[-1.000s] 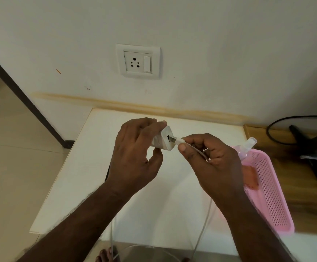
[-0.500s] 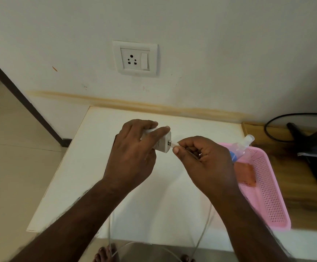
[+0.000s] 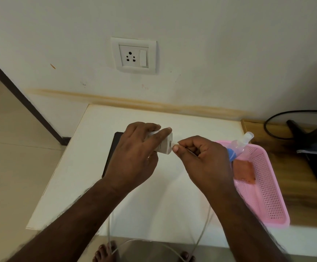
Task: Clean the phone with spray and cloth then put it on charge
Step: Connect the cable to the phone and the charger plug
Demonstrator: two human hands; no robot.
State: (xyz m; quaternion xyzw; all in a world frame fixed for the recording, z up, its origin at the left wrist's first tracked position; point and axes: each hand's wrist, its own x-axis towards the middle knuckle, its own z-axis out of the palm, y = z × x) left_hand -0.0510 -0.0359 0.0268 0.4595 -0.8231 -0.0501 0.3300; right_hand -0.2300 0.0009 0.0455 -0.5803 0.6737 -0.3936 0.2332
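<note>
My left hand (image 3: pixel 135 156) grips a white charger adapter (image 3: pixel 165 145) above the white table (image 3: pixel 89 148). My right hand (image 3: pixel 203 159) pinches the white cable's plug (image 3: pixel 175 143), which sits in the adapter's port. The cable (image 3: pixel 203 229) hangs down past the table's front edge. The dark phone (image 3: pixel 112 150) lies flat on the table under my left hand, mostly hidden. A clear spray bottle (image 3: pixel 239 144) with a blue label and an orange cloth (image 3: pixel 244 171) lie in the pink basket (image 3: pixel 267 195).
A white wall socket with a switch (image 3: pixel 134 55) is on the wall above the table. To the right, a wooden surface (image 3: pixel 301 190) holds a black stand (image 3: pixel 309 150) and a black cable. Bare feet show on the floor below the table's front edge.
My right hand has pushed the cable plug into the adapter's port. Both hands have come closer together, and my left hand has turned the adapter so its port faces right.
</note>
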